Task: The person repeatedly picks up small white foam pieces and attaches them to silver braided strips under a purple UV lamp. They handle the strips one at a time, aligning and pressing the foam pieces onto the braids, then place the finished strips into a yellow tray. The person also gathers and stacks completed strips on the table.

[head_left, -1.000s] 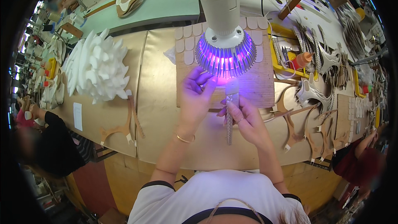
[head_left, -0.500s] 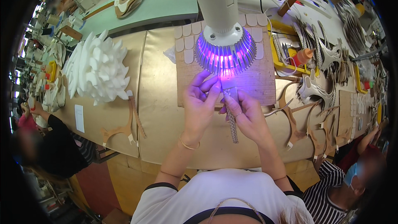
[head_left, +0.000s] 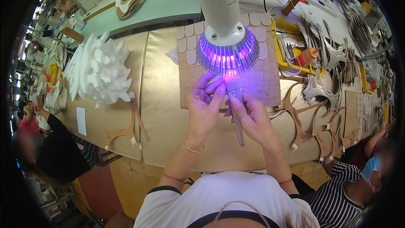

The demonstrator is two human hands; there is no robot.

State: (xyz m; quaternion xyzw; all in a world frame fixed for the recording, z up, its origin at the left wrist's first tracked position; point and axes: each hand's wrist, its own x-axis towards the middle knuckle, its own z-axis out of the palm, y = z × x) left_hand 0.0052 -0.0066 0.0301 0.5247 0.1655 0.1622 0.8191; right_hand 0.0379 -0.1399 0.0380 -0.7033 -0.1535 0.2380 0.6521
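Observation:
Under a lamp (head_left: 220, 6) with a finned metal head glowing purple, both my hands work close together. A woven, braided strap (head_left: 238, 131) hangs down from my right hand (head_left: 252, 116), whose thumb and fingers pinch it near its upper end. At that end a pale flat tab (head_left: 232, 84) shows in the purple light. My left hand (head_left: 206, 105) pinches the tab's left edge between thumb and fingertips, just below the lamp's rim. How tab and strap join is partly hidden by my fingers.
A brown board (head_left: 190, 80) bearing several pale rounded tabs lies beneath the lamp. White foam pieces (head_left: 99, 74) are piled at left. Brown strap cutouts (head_left: 299, 133) lie at right, near a yellow tray (head_left: 282, 61) and a red bottle (head_left: 307, 57). Other people sit at both sides.
My hands hold nearly the same pose, and the strap's lower end has shifted slightly right. The person at right has moved a little.

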